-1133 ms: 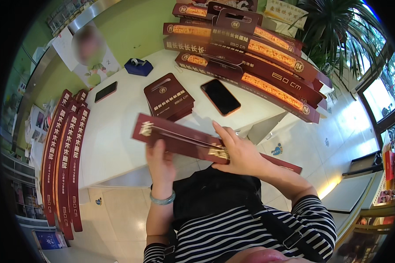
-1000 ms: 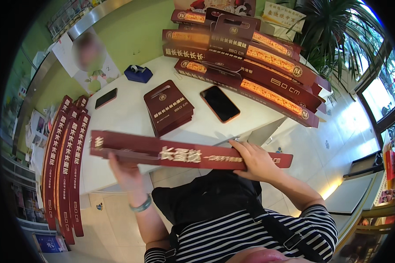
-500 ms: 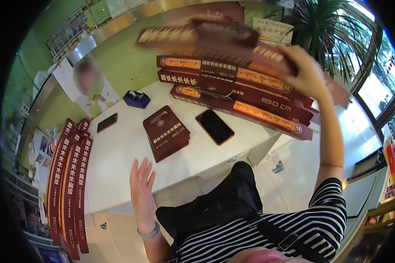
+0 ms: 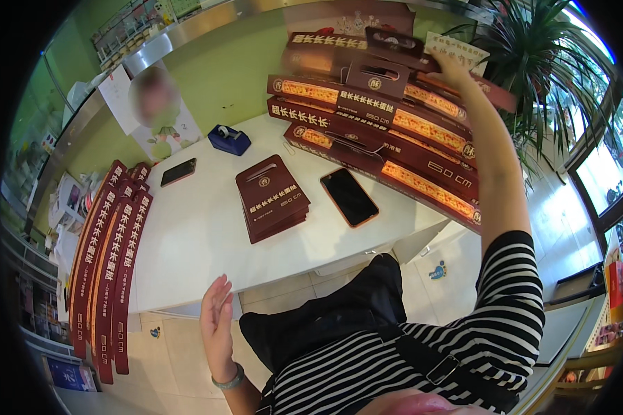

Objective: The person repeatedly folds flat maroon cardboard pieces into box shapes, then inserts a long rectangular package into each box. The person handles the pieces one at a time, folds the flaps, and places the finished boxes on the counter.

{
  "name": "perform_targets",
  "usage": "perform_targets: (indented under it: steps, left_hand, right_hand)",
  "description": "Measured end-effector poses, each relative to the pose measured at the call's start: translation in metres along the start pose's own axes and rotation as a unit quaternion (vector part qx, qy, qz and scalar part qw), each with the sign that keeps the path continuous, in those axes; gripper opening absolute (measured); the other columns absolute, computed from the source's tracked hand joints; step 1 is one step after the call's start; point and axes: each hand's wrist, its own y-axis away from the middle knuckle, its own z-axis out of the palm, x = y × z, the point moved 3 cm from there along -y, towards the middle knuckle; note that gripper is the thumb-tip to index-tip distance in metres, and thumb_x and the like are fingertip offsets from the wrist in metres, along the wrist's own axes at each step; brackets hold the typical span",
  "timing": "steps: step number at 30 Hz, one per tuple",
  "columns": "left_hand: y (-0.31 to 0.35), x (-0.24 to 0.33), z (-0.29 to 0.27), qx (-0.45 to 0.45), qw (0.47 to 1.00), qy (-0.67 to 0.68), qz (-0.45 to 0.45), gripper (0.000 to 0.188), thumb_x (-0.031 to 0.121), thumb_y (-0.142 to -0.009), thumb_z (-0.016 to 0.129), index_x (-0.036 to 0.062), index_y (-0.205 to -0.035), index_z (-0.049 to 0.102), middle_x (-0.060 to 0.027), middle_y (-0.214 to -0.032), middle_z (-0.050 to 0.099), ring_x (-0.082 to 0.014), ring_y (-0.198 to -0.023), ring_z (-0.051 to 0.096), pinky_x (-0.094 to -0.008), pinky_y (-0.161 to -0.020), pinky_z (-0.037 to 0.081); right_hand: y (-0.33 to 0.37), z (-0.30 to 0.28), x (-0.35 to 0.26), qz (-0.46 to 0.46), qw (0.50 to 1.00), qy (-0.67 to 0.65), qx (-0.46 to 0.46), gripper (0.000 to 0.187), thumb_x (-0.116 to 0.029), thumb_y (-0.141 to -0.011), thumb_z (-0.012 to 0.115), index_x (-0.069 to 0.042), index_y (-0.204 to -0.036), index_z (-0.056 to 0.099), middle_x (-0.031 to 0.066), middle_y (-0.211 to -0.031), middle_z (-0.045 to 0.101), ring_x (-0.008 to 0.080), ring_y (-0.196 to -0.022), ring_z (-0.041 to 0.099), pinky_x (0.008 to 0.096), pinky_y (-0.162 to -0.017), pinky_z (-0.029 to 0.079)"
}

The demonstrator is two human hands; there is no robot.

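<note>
Long maroon cardboard boxes (image 4: 367, 104) with pastry pictures lie stacked at the back right of the white table. My right hand (image 4: 455, 69) is stretched out over the stack, its fingers bent round the top long box (image 4: 329, 41). That box has a dark carrying sleeve around its middle. Low at the left, near the table's front edge, my left hand (image 4: 218, 325) is raised with fingers stretched out, holding nothing. In the middle lies a small pile of flat maroon card sleeves (image 4: 273, 200) with handle slots.
A phone (image 4: 349, 197) lies right of the sleeves, another phone (image 4: 178, 172) at the far left. Behind stands a blue tape dispenser (image 4: 229, 140). More long maroon boxes (image 4: 107, 270) stand at the table's left end. A spiky plant (image 4: 526, 62) rises behind the stack.
The top box, blurred in motion before, now rests on the stack with my right hand at it. My left hand has moved slightly down and left in the picture; the view has shifted too.
</note>
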Motion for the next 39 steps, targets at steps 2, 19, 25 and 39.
perform_targets:
  steps: [2,19,25,39]
  left_hand:
    - [-0.004,0.004,0.01,-0.022,0.999,0.0,0.023,0.046,0.014,-0.104,0.053,-0.0005,-0.146,0.045,-0.0174,-0.152,0.046,-0.0301,-0.14,0.045,-0.0437,-0.117,0.036]
    - [-0.122,-0.058,-0.298,0.232,0.68,-0.685,0.123,0.068,0.018,-0.089,0.071,-0.0049,-0.146,0.043,-0.0256,-0.155,0.039,-0.04,-0.145,0.036,-0.0517,-0.118,0.032]
    - [-0.146,-0.028,-0.438,0.276,0.581,-0.76,-0.093,0.085,0.039,-0.079,0.082,0.0059,-0.148,0.044,-0.0169,-0.147,0.05,-0.0345,-0.139,0.044,-0.0526,-0.114,0.037]
    - [-0.146,-0.022,-0.27,0.172,0.554,-0.809,0.089,0.076,0.044,-0.072,0.083,0.0123,-0.136,0.056,-0.014,-0.112,0.064,-0.0321,-0.101,0.064,-0.0469,-0.08,0.054]
  right_hand:
    - [-0.007,0.032,-0.002,-0.015,0.999,-0.006,-0.041,0.082,-0.045,-0.09,0.072,-0.037,-0.158,0.027,0.0036,-0.159,0.042,0.0301,-0.145,0.04,0.069,-0.118,0.021]
    - [0.201,-0.119,-0.119,-0.237,0.947,-0.195,0.097,0.052,-0.011,-0.1,0.059,-0.011,-0.15,0.047,0.0116,-0.155,0.045,0.0285,-0.147,0.038,0.0426,-0.122,0.029]
    - [0.305,-0.131,-0.169,-0.268,0.954,-0.125,0.043,0.057,-0.006,-0.091,0.065,-0.01,-0.147,0.052,0.012,-0.15,0.051,0.0304,-0.143,0.042,0.0495,-0.124,0.025]
    - [0.276,-0.027,-0.381,-0.343,0.853,-0.394,0.01,0.047,-0.009,-0.091,0.066,0.0,-0.137,0.058,0.0184,-0.147,0.051,0.0356,-0.139,0.045,0.0419,-0.113,0.041]
